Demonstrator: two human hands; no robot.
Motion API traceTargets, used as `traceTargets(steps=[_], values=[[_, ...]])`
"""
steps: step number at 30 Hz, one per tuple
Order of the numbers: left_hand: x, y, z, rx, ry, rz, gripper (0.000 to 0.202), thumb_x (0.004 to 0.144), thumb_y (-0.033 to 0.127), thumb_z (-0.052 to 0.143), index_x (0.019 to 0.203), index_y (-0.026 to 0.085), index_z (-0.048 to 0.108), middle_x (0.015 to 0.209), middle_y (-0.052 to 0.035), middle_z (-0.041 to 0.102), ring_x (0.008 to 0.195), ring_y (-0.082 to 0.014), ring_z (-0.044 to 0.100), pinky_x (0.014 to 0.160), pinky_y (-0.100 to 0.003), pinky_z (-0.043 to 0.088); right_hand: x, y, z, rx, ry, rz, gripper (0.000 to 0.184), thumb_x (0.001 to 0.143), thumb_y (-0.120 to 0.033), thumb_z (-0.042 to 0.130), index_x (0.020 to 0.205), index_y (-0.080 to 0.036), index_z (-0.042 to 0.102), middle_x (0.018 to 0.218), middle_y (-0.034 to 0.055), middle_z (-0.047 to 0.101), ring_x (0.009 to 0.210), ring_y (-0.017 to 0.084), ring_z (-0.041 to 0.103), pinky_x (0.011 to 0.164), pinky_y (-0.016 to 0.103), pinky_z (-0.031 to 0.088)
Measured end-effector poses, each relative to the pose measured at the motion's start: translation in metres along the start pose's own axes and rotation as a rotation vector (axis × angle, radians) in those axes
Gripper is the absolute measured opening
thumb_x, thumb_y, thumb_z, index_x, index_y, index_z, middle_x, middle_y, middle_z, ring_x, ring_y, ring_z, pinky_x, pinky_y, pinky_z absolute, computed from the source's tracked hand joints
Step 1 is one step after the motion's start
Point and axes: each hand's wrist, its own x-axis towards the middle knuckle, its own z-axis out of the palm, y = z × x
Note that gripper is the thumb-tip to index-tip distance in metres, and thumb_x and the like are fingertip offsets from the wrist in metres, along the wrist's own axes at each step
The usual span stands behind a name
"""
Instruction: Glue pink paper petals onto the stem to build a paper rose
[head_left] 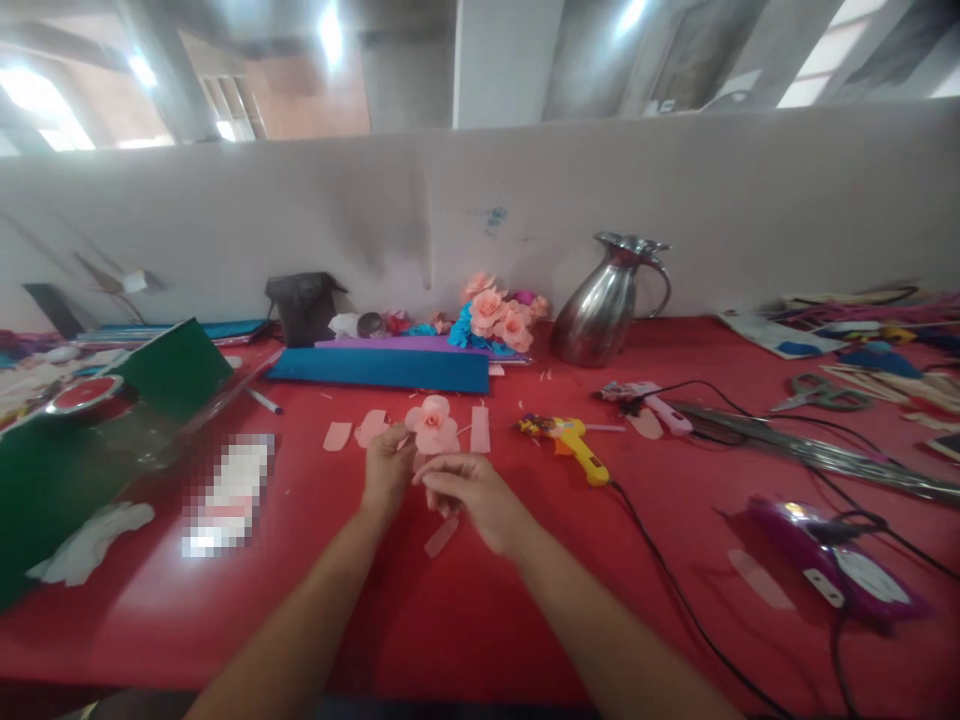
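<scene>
A pink paper flower (435, 425) with open petals stands up just beyond my fingertips. My left hand (388, 468) is closed, pinching the flower at its lower left. Close below the bloom, my right hand (474, 495) has its fingers curled together; what they hold, if anything, is too small to make out. Loose pink petals (371, 428) lie left of the flower, along with a pink paper piece (337, 436). A pink strip (480, 430) lies to its right, and another cut piece (441, 537) is under my right hand.
A yellow glue gun (577, 447) lies right of my hands, its cord running toward the front edge. Beyond are a pink glue gun (664, 408), scissors (825, 393) and a purple power strip (832, 560). A blue sheet (382, 369), paper bouquet (499, 315) and metal jug (604, 305) stand behind.
</scene>
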Motion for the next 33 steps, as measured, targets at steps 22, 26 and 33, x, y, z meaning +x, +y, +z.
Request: traceTargets(steps=[22, 26, 33], values=[[-0.003, 0.001, 0.002, 0.024, 0.013, 0.070, 0.009, 0.069, 0.024, 0.070, 0.074, 0.020, 0.075, 0.066, -0.0002, 0.068, 0.067, -0.0164, 0.061, 0.069, -0.027, 0.047, 0.013, 0.008, -0.009, 0.032, 0.316, -0.245, 0.017, 0.077, -0.035, 0.063, 0.087, -0.021, 0.064, 0.088, 0.0035, 0.069, 0.084, 0.018, 0.062, 0.078, 0.030, 0.047], [-0.004, -0.002, 0.000, 0.023, 0.006, 0.088, 0.008, 0.066, 0.026, 0.073, 0.071, 0.020, 0.074, 0.057, 0.0010, 0.062, 0.062, -0.0167, 0.058, 0.062, -0.027, 0.045, 0.012, 0.008, -0.010, 0.047, 0.361, -0.233, 0.011, 0.072, -0.031, 0.067, 0.073, -0.021, 0.063, 0.071, -0.0006, 0.063, 0.070, 0.015, 0.056, 0.067, 0.026, 0.044], [-0.005, -0.002, -0.003, 0.028, -0.078, 0.094, 0.007, 0.070, 0.023, 0.071, 0.074, 0.018, 0.074, 0.055, 0.0027, 0.059, 0.057, -0.0130, 0.052, 0.060, -0.025, 0.043, 0.006, 0.001, -0.006, 0.046, 0.347, -0.262, 0.021, 0.073, -0.032, 0.065, 0.060, -0.021, 0.055, 0.057, -0.0050, 0.048, 0.054, 0.010, 0.041, 0.054, 0.023, 0.034]])
